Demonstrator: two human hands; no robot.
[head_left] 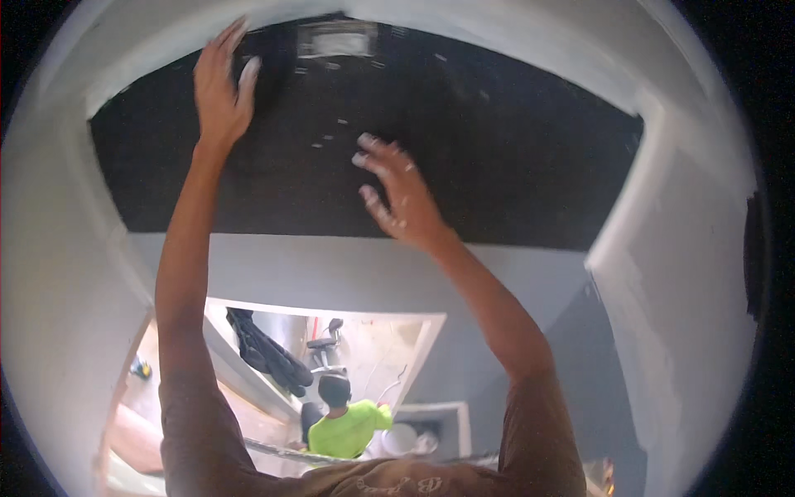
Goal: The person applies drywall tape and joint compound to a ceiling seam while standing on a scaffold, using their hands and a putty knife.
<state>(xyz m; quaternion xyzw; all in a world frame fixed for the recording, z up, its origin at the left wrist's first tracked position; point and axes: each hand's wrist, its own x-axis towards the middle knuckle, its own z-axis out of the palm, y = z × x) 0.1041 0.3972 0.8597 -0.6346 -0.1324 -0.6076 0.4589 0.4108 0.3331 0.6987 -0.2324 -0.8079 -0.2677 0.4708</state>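
Note:
Both my arms are raised in front of a large black panel [497, 149] with white borders. My left hand [224, 91] is up at the panel's upper left, its fingers stretched out and its thumb apart, with the fingertips at the white border [157, 58]; I cannot tell whether they touch it. Lower and near the middle, my right hand [403, 190] holds nothing, its fingers spread and slightly bent before the black surface. White residue marks the fingers of both hands. A pale, smeared rectangular patch [338, 43] shows at the panel's top, and small white specks [330, 137] dot the black.
Below the panel runs a grey wall [323, 269] with a doorway opening under it. Through it, a person in a bright yellow-green shirt [346, 432] is low down beside a white bucket [399, 439]. Dark cloth [269, 356] hangs at the opening's left. White walls [696, 273] flank both sides.

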